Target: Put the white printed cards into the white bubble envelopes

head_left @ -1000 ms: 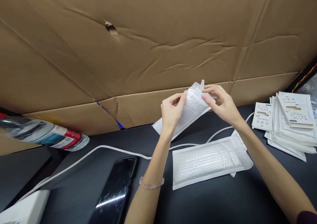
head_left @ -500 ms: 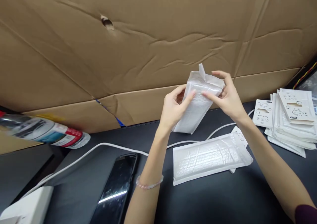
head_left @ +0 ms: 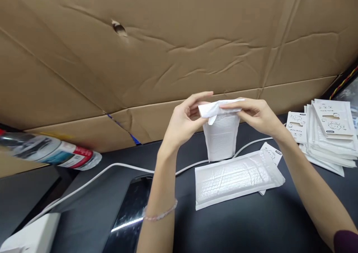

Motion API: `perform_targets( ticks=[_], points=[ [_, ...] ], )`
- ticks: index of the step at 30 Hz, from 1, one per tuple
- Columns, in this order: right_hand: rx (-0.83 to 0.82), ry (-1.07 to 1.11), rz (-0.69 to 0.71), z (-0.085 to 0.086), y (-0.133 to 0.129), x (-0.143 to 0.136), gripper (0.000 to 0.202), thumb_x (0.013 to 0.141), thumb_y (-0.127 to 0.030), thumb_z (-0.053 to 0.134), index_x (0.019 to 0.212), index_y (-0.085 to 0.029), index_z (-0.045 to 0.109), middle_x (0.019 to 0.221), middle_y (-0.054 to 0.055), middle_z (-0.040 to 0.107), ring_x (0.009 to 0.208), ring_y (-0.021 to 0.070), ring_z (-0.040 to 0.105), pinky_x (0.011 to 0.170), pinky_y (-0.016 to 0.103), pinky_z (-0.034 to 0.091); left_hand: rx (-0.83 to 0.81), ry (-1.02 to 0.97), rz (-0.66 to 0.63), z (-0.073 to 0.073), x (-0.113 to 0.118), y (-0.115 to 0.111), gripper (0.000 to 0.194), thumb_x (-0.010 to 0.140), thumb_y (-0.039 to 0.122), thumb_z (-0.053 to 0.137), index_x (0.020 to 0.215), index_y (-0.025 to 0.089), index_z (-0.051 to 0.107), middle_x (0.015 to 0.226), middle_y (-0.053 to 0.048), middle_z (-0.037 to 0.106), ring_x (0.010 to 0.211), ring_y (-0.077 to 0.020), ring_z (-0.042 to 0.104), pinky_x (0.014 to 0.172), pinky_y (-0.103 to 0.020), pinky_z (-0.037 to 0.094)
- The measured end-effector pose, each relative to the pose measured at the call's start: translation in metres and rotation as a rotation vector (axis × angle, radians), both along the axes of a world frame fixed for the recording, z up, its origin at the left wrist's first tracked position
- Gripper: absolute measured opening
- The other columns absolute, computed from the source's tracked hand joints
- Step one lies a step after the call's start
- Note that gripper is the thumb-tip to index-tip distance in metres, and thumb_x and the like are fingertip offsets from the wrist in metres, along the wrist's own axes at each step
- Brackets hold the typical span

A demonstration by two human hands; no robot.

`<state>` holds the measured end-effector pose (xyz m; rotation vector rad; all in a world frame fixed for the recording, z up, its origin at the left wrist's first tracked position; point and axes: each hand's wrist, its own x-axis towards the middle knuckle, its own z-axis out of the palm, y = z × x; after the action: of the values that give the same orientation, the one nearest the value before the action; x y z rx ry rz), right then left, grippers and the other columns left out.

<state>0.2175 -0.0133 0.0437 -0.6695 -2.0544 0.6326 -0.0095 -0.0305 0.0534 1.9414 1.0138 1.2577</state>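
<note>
A white padded envelope [head_left: 222, 139] stands upright between my hands, its top flap folded over toward me. My left hand [head_left: 186, 120] holds the flap's left end between thumb and fingers. On the right, my right hand [head_left: 256, 115] grips the top edge, with its index finger laid along the fold. Just below lies another padded envelope [head_left: 232, 178], flat on the dark table [head_left: 223, 227], partly over a white printed card [head_left: 272, 154].
At the right are a pile of white envelopes [head_left: 330, 152] and printed cards [head_left: 297, 127]. A phone [head_left: 128, 212], white cable [head_left: 112, 165], white box [head_left: 33, 232] and bottle [head_left: 61, 152] are at the left. Cardboard [head_left: 179, 47] stands behind.
The held envelope has turned more upright and its top has folded over toward me. My left hand has shifted left, and my right index finger has come down onto the fold.
</note>
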Motion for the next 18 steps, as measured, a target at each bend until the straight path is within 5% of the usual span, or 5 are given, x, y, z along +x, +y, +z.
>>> perform_targets(
  ticks=[4,7,10,14,18],
  points=[
    [0.006,-0.036,0.015,0.002,-0.001,0.002,0.035,0.087,-0.023,0.062,0.122,-0.024,0.069,0.125,0.003,0.068,0.112,0.0202,0.064,0.089,0.031,0.054,-0.132,0.106,-0.119,-0.003,-0.002,0.001,0.069,0.071,0.041,0.079,0.133,0.022,0.056,0.129,-0.008,0.064,0.113,-0.0256,0.064,0.092,-0.034,0.053],
    [-0.005,-0.035,0.007,0.006,-0.004,0.003,0.028,0.088,-0.030,0.064,0.114,-0.024,0.072,0.116,0.002,0.072,0.109,0.0194,0.065,0.093,0.030,0.052,-0.122,0.107,0.021,-0.009,0.007,0.003,0.040,0.086,0.048,0.061,0.111,0.017,0.069,0.102,-0.006,0.073,0.091,-0.0211,0.068,0.075,-0.028,0.054],
    [-0.131,0.031,-0.062,0.009,-0.007,0.002,0.035,0.090,-0.036,0.060,0.124,-0.026,0.063,0.105,0.001,0.072,0.090,0.0163,0.069,0.077,0.027,0.057,0.028,0.139,0.180,-0.009,0.018,0.001,0.035,0.091,0.045,0.056,0.086,0.015,0.073,0.076,-0.003,0.071,0.069,-0.0161,0.064,0.061,-0.025,0.047],
    [-0.271,0.069,-0.097,0.005,-0.006,-0.003,0.029,0.086,-0.043,0.063,0.105,-0.021,0.061,0.097,0.003,0.068,0.082,0.0164,0.067,0.069,0.027,0.059,0.268,0.103,0.348,-0.005,0.022,-0.003,0.021,0.085,0.038,0.066,0.085,0.019,0.075,0.078,0.002,0.073,0.072,-0.0141,0.064,0.067,-0.023,0.047],
    [-0.394,-0.028,-0.044,-0.017,0.004,-0.013,0.025,0.088,-0.043,0.061,0.089,-0.020,0.051,0.089,0.002,0.066,0.084,0.0160,0.067,0.077,0.030,0.059,0.276,0.122,0.367,-0.021,0.016,0.011,0.016,0.083,0.035,0.070,0.085,0.019,0.073,0.083,0.001,0.074,0.076,-0.0145,0.067,0.074,-0.023,0.049]
  ],
)
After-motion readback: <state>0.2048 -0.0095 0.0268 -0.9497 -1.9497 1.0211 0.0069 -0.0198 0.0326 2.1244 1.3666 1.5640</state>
